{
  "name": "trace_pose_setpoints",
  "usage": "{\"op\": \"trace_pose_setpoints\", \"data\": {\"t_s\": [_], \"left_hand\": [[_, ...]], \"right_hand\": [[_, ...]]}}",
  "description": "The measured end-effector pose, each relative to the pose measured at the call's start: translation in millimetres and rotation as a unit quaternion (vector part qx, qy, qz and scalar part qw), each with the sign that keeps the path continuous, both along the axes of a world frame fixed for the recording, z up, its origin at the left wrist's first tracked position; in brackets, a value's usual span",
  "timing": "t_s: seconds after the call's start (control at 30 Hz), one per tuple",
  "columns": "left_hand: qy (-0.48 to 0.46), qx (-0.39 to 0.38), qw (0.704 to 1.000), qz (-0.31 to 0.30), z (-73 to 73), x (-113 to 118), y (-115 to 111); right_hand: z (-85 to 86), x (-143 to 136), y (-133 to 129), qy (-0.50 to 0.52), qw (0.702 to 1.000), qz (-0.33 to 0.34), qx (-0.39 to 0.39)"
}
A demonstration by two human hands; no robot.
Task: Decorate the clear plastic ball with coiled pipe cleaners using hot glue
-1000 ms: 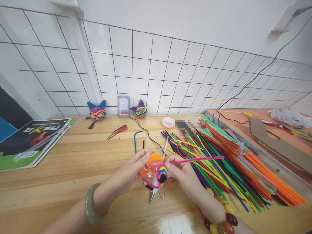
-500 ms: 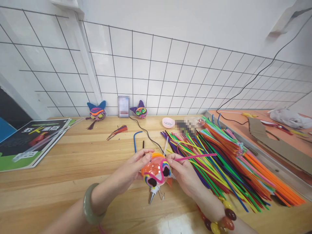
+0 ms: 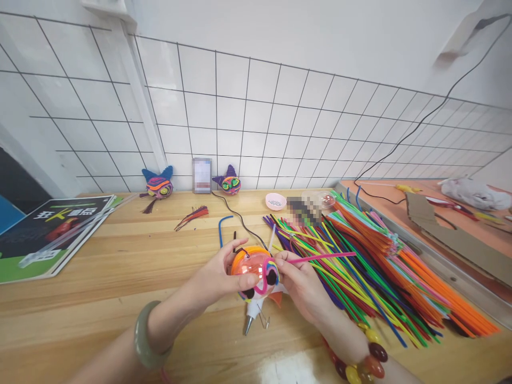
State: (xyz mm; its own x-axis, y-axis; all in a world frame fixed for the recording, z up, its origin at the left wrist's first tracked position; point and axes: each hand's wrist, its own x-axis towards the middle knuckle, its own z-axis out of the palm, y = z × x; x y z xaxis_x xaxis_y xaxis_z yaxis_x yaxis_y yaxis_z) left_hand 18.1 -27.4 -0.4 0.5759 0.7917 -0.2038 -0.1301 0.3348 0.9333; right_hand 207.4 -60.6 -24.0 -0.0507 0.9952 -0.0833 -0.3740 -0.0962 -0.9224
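A clear plastic ball [image 3: 253,263], trimmed with an orange band and two coloured eye shapes with black centres, is held over the table. My left hand [image 3: 228,274] is closed round its left side, with the thumb across the front by the lower eye. At the ball's right edge, my right hand [image 3: 294,272] pinches a pink pipe cleaner [image 3: 324,258], whose free end sticks out to the right. The pink strand also runs along the eyes. Under the ball a hot glue gun [image 3: 251,314] shows its metal nozzle and wire stand; its body is mostly hidden.
Many coloured pipe cleaners [image 3: 360,277] lie to the right. Two finished fish-like balls, one blue-eared [image 3: 158,184] and one purple-eared [image 3: 229,180], stand by the wall with a phone [image 3: 202,175]. A pink bowl [image 3: 276,201], tassel threads [image 3: 192,217] and a magazine [image 3: 48,234] lie around.
My left thumb has come down from the ball's top onto its front, partly covering the lower eye. My right hand keeps its pinch on the pink pipe cleaner.
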Motion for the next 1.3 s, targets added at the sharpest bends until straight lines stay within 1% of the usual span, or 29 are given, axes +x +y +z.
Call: {"op": "trace_pose_setpoints", "data": {"t_s": [0.37,0.53,0.73,0.87,1.03,1.2,1.3], "left_hand": [[-0.02,0.034,0.999,-0.005,-4.9,-0.2,3.0],[-0.018,0.022,0.999,-0.015,-7.3,0.7,1.5],[0.013,0.03,0.999,0.014,-3.6,3.8,-2.2],[0.018,0.014,1.0,0.011,0.9,5.8,-4.6],[0.027,0.003,0.999,0.032,4.2,8.2,-5.9],[0.028,0.011,0.999,0.04,2.0,9.1,-4.7],[0.024,0.018,0.999,0.037,-1.4,8.3,-4.8]], "right_hand": [[-3.2,0.9,-2.5,-0.067,0.997,-0.021,0.029],[2.7,-1.4,-5.2,-0.108,0.992,-0.025,0.053],[7.1,-5.0,-9.9,-0.181,0.977,-0.01,0.108],[6.5,-6.5,-12.2,-0.219,0.966,-0.017,0.138],[4.4,-6.6,-12.4,-0.249,0.955,-0.023,0.161],[1.8,-5.6,-12.9,-0.271,0.943,-0.021,0.192],[0.9,-5.0,-13.5,-0.275,0.941,-0.017,0.195]]}}
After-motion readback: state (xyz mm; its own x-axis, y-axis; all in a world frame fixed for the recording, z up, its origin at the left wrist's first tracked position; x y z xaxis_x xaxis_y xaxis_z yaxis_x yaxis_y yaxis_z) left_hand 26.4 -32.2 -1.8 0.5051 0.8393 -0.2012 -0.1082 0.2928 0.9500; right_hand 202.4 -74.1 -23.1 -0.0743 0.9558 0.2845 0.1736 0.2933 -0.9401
